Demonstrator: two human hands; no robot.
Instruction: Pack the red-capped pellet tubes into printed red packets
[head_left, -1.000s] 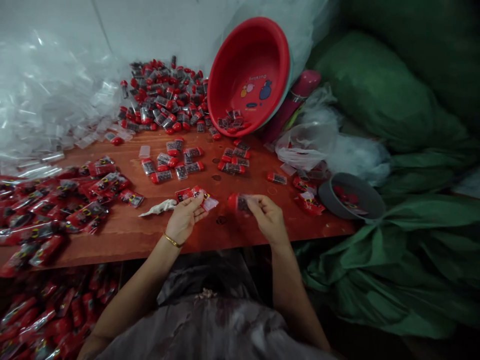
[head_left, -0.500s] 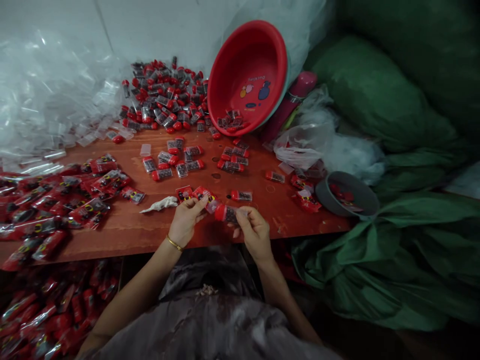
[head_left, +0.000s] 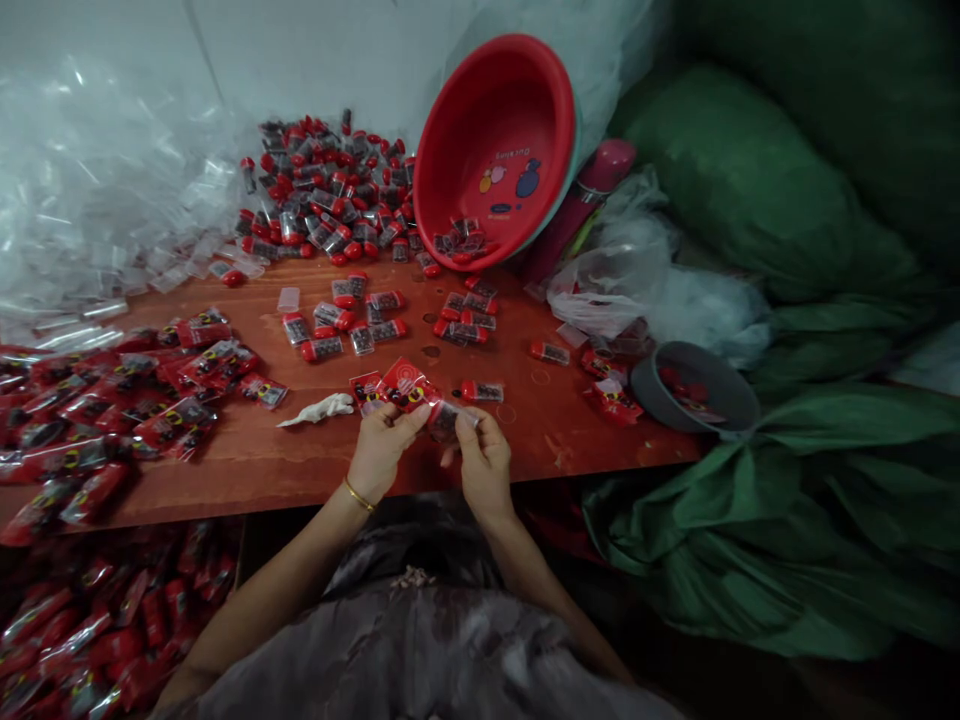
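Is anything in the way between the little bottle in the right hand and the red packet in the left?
No, nothing visible. The right hand holds the little bottle close up to the red packet in the left hand; whether its end is inside is too blurred to tell.

Between the fingers (head_left: 469,435), the tube (head_left: 444,418) is clear over dark; just beyond them, a red packet (head_left: 407,384) carries black and yellow print with pale curved lines. The bench (head_left: 570,440) beneath is reddish brown. Farther beyond, a red basin (head_left: 480,120) bears blue, pink and yellow figures (head_left: 528,180).
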